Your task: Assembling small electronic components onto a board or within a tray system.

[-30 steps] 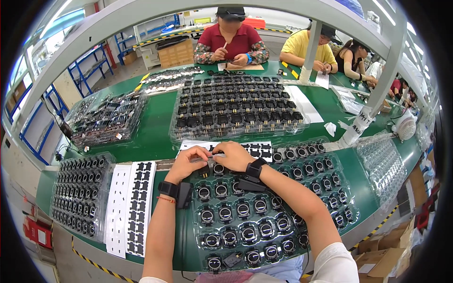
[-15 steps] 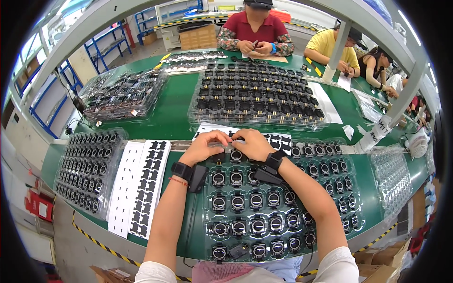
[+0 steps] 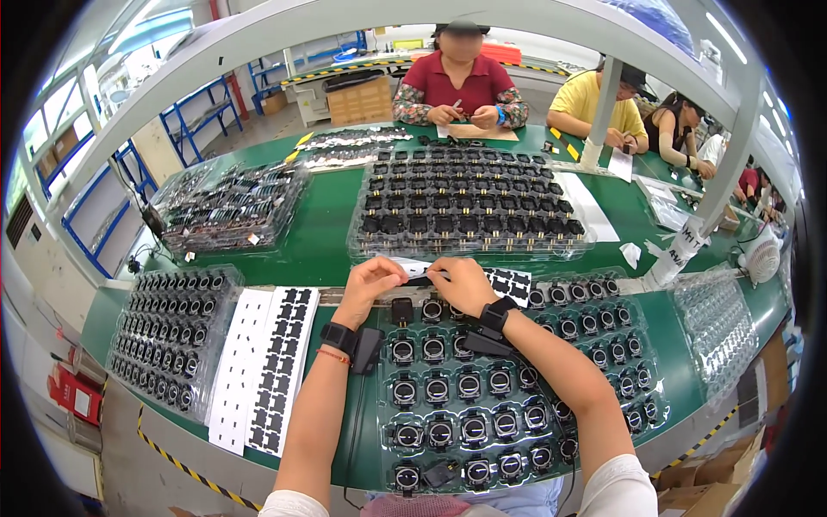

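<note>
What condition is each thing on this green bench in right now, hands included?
Left hand: raised over the tray, fingers pinched on the small black strip.
Right hand: pinching the strip's other end.
Small black strip: held between both hands, off the table.
Clear plastic tray of round black parts: flat, nearly full.
White sheets of black square pads: flat, partly emptied.
Far clear tray of black blocks: full, untouched.

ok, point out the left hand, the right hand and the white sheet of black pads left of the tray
left hand (image 3: 370,284), head view, back of the hand
right hand (image 3: 465,284), head view, back of the hand
white sheet (image 3: 234,379), head view, bare white strip
</note>
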`<state>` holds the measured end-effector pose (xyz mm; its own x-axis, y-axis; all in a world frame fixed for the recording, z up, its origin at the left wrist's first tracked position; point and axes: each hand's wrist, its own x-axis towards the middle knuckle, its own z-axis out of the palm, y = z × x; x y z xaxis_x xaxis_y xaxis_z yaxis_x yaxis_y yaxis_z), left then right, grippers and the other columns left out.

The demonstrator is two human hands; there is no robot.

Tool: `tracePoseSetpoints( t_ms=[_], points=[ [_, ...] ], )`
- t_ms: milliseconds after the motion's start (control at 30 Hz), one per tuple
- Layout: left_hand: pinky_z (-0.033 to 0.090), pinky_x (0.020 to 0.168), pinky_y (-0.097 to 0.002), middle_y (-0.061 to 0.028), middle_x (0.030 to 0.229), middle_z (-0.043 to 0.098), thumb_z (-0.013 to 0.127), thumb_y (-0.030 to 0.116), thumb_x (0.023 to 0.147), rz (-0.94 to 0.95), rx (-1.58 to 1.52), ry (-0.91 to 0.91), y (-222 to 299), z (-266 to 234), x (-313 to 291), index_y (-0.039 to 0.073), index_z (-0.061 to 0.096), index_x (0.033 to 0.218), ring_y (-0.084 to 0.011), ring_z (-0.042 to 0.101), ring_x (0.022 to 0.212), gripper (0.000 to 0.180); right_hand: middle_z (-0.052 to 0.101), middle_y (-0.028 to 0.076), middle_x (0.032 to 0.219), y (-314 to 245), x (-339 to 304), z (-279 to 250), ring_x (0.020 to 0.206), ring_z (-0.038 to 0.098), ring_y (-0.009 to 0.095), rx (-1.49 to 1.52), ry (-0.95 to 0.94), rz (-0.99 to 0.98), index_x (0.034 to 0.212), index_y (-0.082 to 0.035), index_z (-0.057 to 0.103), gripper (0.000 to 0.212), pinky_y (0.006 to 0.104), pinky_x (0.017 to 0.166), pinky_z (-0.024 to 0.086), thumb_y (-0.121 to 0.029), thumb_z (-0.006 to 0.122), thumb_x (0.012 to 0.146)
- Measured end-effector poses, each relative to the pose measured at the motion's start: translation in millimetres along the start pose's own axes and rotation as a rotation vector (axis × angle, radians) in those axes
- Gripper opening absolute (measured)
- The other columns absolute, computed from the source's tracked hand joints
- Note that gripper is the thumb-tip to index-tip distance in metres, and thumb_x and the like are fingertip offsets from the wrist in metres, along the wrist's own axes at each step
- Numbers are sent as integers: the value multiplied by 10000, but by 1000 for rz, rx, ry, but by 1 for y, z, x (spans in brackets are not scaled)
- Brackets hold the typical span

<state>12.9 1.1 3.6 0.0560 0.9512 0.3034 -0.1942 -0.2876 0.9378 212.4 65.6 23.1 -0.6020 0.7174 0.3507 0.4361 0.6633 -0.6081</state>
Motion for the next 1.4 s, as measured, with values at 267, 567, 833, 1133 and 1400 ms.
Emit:
tracePoseSetpoints(
  t_ms=[267, 567, 833, 1133, 1400],
  points=[
    [451, 769, -288, -94, 752, 603, 634, 205, 817, -39, -144, -40, -1, -10, -1, 7, 590, 732, -166, 583, 777, 219, 619, 133, 760, -4, 6, -1, 721, 587, 313, 26, 517, -109, 817, -24, 604, 134, 395, 674, 434, -147, 551, 818],
    [425, 901, -324, -113, 1203, 524, 740, 250, 723, -89, -5, -65, -12, -6, -3, 8, 444, 1236, -208, 523, 1079, 639, 641, 82, 888, -14, 2, -4, 851, 591, 262, 112, 277, -376, 875, -61, 631, 107, 363, 784, 445, -84, 589, 780],
    [430, 829, -262, -33, 1031, 578, 659, 150, 812, -244, -185, 274, -4, 2, 0, 24, 562, 1078, -114, 544, 946, 310, 610, 64, 970, -12, 1, -8, 946, 532, 272, 19, 99, -542, 839, -51, 600, 123, 375, 840, 417, -16, 598, 722],
    [465, 804, -272, -40, 1048, 570, 660, 48, 785, -116, -132, 206, -6, 5, -2, 22, 516, 1121, -130, 560, 929, 366, 580, 85, 986, -19, 1, -9, 933, 525, 279, -35, 263, -483, 905, -45, 574, 174, 377, 837, 414, -49, 616, 736],
    [456, 781, -246, -23, 1022, 579, 702, 79, 748, -121, 26, 160, -6, 4, -4, 21, 542, 1096, -115, 548, 915, 387, 553, 80, 972, -17, 0, -9, 952, 515, 274, -75, 258, -405, 883, -46, 555, 199, 373, 846, 405, -84, 664, 720]
  ],
)
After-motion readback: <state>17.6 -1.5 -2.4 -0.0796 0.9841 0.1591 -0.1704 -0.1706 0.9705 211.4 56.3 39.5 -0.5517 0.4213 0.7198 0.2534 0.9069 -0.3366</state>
